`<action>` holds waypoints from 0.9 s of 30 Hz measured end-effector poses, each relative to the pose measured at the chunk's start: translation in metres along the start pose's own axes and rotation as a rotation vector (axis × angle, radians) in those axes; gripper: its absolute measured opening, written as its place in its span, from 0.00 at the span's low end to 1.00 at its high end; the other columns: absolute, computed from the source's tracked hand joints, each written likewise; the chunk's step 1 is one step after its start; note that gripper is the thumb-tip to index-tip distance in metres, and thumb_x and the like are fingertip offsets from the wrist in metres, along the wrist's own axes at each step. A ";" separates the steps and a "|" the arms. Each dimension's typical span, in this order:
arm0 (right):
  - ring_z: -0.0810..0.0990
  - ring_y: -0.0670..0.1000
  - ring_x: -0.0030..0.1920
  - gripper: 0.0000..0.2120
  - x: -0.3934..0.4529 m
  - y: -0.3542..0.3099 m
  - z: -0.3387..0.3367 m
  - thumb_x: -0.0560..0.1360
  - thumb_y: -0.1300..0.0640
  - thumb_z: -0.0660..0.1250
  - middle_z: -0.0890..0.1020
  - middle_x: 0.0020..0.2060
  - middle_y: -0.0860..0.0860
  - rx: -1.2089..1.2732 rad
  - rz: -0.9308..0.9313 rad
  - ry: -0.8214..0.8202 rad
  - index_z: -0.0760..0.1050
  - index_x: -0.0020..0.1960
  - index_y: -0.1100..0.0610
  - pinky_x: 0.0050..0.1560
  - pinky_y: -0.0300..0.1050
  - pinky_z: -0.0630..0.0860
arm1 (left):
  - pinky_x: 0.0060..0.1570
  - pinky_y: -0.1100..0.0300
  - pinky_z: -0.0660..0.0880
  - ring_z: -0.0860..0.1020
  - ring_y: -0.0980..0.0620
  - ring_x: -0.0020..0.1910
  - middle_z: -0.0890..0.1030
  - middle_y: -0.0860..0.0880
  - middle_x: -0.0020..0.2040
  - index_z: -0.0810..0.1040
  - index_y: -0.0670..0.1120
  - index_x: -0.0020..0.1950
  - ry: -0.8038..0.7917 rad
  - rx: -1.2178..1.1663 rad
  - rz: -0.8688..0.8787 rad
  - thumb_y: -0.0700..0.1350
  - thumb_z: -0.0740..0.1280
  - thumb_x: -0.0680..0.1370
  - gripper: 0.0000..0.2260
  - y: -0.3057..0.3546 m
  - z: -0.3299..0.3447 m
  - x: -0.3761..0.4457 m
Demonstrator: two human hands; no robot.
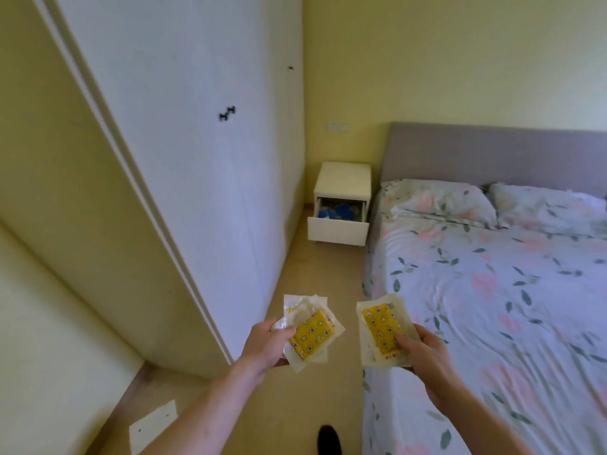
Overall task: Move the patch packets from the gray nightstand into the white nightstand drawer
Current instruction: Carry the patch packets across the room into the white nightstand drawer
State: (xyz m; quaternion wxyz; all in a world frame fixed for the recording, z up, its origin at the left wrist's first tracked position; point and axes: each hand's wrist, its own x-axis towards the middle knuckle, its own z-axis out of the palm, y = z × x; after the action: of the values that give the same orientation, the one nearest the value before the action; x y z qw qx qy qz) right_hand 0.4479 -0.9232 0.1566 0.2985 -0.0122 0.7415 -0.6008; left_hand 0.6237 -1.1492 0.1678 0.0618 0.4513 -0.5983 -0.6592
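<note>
Bedroom floor runs ahead to the white nightstand (341,188), its drawer (338,224) pulled open. Loosely fanned patch packets (312,333) are pinched in the left hand (262,346), one packet (382,333) in the right hand (423,353). A slippery layer could be dropped on the way.

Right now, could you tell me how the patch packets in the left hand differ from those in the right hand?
The left hand holds a fanned, skewed bunch of packets, several edges showing; the right hand holds what looks like a neat stack whose count I cannot tell. The left bunch lies tilted, the right stack nearly upright. The left bunch is nearer the wardrobe, the right stack nearer the bed. Both show yellow patterned patches in clear wrappers.
</note>
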 end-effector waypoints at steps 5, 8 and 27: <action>0.86 0.56 0.50 0.06 0.077 -0.022 -0.013 0.83 0.59 0.65 0.88 0.47 0.54 0.063 -0.005 0.078 0.80 0.56 0.56 0.54 0.55 0.81 | 0.53 0.43 0.83 0.87 0.46 0.48 0.88 0.49 0.47 0.84 0.52 0.55 -0.087 0.092 0.030 0.45 0.67 0.82 0.06 0.051 0.040 0.086; 0.87 0.56 0.49 0.06 0.134 -0.040 -0.015 0.83 0.59 0.65 0.88 0.45 0.54 0.094 0.004 0.103 0.81 0.55 0.56 0.52 0.53 0.82 | 0.55 0.43 0.82 0.86 0.47 0.49 0.88 0.50 0.47 0.84 0.52 0.56 -0.101 0.139 0.026 0.47 0.67 0.81 0.07 0.082 0.064 0.145; 0.86 0.55 0.49 0.07 0.463 -0.181 0.012 0.82 0.60 0.65 0.88 0.43 0.52 -0.022 0.085 0.056 0.82 0.54 0.55 0.58 0.57 0.82 | 0.47 0.48 0.83 0.84 0.41 0.51 0.86 0.42 0.51 0.80 0.45 0.58 0.008 -0.045 -0.145 0.44 0.67 0.82 0.06 0.221 0.106 0.451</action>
State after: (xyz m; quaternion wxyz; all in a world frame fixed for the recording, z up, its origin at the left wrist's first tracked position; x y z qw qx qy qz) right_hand 0.0119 -1.1587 0.1198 0.3028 0.0330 0.7559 -0.5795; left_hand 0.1877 -1.4127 0.1068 0.0264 0.4947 -0.5488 -0.6734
